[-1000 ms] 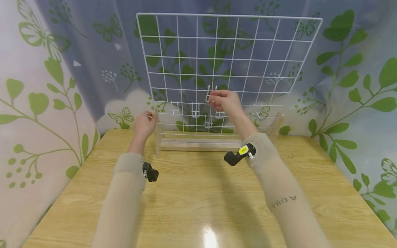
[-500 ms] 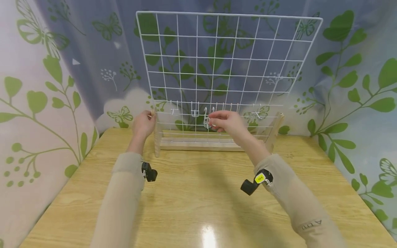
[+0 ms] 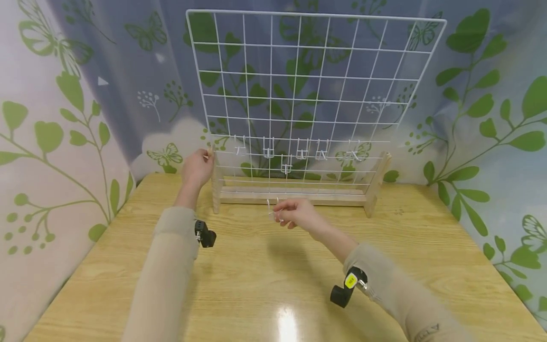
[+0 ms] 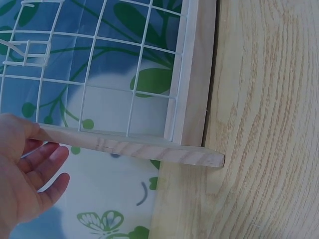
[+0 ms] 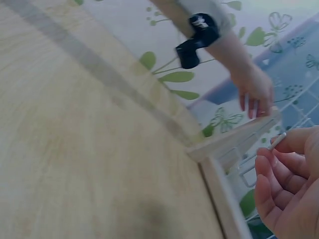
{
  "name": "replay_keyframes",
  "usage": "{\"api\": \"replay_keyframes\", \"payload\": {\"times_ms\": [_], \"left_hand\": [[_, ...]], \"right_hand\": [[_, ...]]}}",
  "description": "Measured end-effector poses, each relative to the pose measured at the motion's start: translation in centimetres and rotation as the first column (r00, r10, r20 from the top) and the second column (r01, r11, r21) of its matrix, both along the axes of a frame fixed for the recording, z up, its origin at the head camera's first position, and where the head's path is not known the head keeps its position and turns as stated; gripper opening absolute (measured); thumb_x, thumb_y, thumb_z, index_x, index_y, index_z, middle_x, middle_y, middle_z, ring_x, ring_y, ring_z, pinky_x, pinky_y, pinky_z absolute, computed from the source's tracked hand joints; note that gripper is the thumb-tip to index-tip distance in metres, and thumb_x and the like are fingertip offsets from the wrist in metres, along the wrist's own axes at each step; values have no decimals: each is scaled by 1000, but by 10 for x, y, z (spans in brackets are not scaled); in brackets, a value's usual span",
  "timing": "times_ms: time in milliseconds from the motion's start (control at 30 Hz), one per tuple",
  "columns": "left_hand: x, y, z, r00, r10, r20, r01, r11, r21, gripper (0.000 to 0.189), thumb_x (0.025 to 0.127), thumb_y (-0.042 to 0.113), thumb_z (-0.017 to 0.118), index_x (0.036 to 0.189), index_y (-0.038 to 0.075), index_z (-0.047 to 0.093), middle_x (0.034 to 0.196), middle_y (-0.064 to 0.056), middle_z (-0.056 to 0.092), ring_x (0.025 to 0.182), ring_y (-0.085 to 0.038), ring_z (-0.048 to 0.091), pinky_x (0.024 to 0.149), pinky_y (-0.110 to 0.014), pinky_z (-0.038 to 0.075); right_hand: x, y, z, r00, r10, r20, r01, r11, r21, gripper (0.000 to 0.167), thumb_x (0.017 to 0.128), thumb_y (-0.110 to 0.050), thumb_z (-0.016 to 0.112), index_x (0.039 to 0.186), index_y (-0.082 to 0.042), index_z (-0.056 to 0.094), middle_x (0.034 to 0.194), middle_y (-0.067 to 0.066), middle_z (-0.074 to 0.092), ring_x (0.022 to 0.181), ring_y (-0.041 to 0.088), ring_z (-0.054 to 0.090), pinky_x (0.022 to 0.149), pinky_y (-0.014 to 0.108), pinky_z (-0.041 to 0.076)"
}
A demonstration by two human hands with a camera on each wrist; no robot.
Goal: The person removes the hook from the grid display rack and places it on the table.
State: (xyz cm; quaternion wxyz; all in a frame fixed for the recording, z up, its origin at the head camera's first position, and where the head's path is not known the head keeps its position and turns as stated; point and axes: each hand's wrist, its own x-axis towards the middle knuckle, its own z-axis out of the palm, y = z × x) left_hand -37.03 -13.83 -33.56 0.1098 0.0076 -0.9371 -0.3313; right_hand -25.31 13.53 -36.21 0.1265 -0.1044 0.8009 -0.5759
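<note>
This looks like a small curtained booth for recording work at a table — whether it stands in a home, a lab or an office can't be told. Cloth (image 3: 107, 42) printed with green leaves and butterflies closes in 3 sides of a wood-grain table (image 3: 239, 275). On it stands 1 wire rack (image 3: 333, 198) with a wooden base. There are 2 black cameras (image 3: 206, 234) — 1 at each sleeve (image 3: 166, 251) — and bright glare (image 3: 287, 325) on the tabletop.

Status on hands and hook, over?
Left hand holds wooden post. Right hand pinches white hook. Hook off wire grid. Nothing seen blocking it.
</note>
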Motion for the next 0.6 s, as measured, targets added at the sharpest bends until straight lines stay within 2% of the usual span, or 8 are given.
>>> {"api": "replay_keyframes", "payload": {"times_ms": [333,500,600], "left_hand": [[1,0,4,1000,-1,15,1,1000,-11,38,97,26,41,123,0,52,110,-19,60,93,-34,58,75,-44,46],[2,0,4,1000,2,13,-2,1000,0,38,96,25,42,122,0,53,110,-19,60,93,-34,58,76,-43,46],[2,0,3,1000,4,11,-4,1000,2,38,96,26,43,122,0,53,111,-19,60,93,-33,58,75,-43,46]], "right_hand": [[15,-20,-51,993,9,120,-12,1000,23,21,86,-5,58,103,3,65,78,4,67,65,12,60,60,30,48],[20,-28,-67,983,-10,185,9,1000,5,20,83,-4,61,100,4,66,73,1,64,62,10,58,53,23,42],[23,-32,-75,979,-15,201,18,1000,-15,19,81,-3,62,98,5,66,69,-1,62,59,9,57,51,21,43]]}}
